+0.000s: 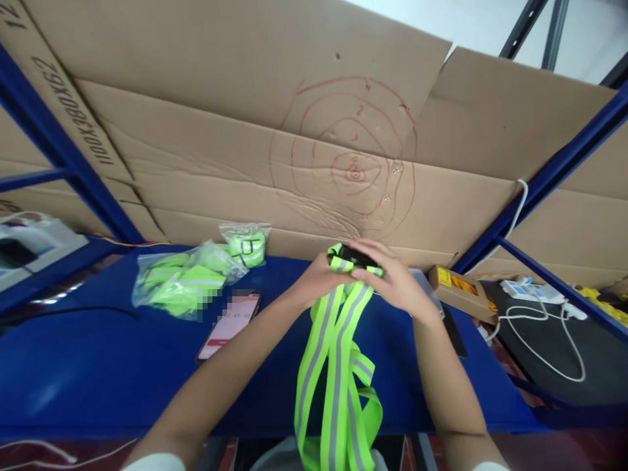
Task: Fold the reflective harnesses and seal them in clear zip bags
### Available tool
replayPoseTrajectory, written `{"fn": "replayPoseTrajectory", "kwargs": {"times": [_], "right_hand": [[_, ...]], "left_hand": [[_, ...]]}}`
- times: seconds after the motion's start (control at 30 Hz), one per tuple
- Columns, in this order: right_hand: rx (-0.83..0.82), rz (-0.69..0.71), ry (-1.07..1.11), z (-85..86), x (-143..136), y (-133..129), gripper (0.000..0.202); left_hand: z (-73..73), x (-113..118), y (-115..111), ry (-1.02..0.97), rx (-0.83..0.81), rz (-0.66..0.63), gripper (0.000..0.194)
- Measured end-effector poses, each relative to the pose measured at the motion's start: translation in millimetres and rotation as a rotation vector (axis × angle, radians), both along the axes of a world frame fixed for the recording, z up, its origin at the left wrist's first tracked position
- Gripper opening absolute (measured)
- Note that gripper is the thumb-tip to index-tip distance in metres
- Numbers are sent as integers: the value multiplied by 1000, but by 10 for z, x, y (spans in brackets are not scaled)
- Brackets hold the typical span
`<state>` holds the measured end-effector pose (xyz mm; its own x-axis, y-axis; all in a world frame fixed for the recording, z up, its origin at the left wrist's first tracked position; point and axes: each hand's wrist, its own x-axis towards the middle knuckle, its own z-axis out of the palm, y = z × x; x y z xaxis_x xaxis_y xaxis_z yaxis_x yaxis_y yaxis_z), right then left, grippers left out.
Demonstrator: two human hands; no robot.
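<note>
A neon-green reflective strap (338,353) with grey stripes hangs down from both hands past the front of the blue table. At its upper end is a black buckle (357,256), partly covered by fingers. My left hand (321,278) is closed round the strap at the left of the buckle. From the right, my right hand (392,275) grips the buckle end, thumb below and fingers over the top. Lower down, the strap falls in several loose loops, and its end lies out of view.
Bagged green straps (184,281) and a smaller bag (250,247) lie at the back left, near a phone (233,324). An open cardboard box (461,291) stands right of my hands. A cardboard wall (220,163) rises behind the blue table (98,353). White cables (544,320) lie far right.
</note>
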<state>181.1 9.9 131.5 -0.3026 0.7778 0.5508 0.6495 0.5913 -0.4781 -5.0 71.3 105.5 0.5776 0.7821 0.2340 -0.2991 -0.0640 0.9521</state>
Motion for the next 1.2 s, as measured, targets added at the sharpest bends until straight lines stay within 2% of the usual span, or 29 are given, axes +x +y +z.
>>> {"fn": "replayPoseTrajectory", "kwargs": {"times": [0.07, 0.2, 0.27, 0.37, 0.43, 0.5, 0.57, 0.63, 0.7, 0.9, 0.97, 1.03, 1.1, 1.13, 1.2], "right_hand": [[43, -20, -77, -37, -44, 28, 45], [126, -63, -78, -148, -92, 163, 42], [140, -66, -68, -168, -85, 200, 42], [91, -45, -87, -148, -63, 181, 44], [24, -66, -135, -127, -56, 142, 44], [-7, -149, -207, -115, -60, 109, 39], [23, -265, -245, -114, -70, 96, 44], [60, -346, -200, -113, -78, 102, 48], [52, -375, -62, -98, -76, 114, 49], [-155, -285, 389, 23, -35, 76, 47], [-224, -232, 449, 34, -15, 62, 46], [-392, -144, 465, 11, 11, 78, 47], [-553, -69, 430, -37, 37, 126, 49], [-559, -76, 398, -62, 47, 153, 49], [-401, -159, 298, -91, 54, 187, 45]], "left_hand": [[-43, 33, -16, 30, -59, -5, 55], [-88, 55, -12, 38, -118, -88, 49], [-112, 52, 6, 44, -164, -86, 44], [-177, 60, 37, 61, -245, -52, 39], [-234, 84, 44, 80, -282, -77, 37], [-286, 124, 29, 77, -308, -131, 36], [-319, 166, -9, 68, -338, -206, 40], [-324, 188, -57, 61, -360, -334, 44], [-302, 174, -93, 49, -347, -440, 46], [-192, 15, -73, 147, -187, -574, 48], [-187, -7, -54, 169, -160, -621, 48], [-200, 2, -50, 168, -150, -676, 45], [-214, 29, -61, 137, -169, -679, 42], [-215, 41, -68, 118, -192, -651, 42], [-195, 48, -78, 99, -240, -578, 41]]}}
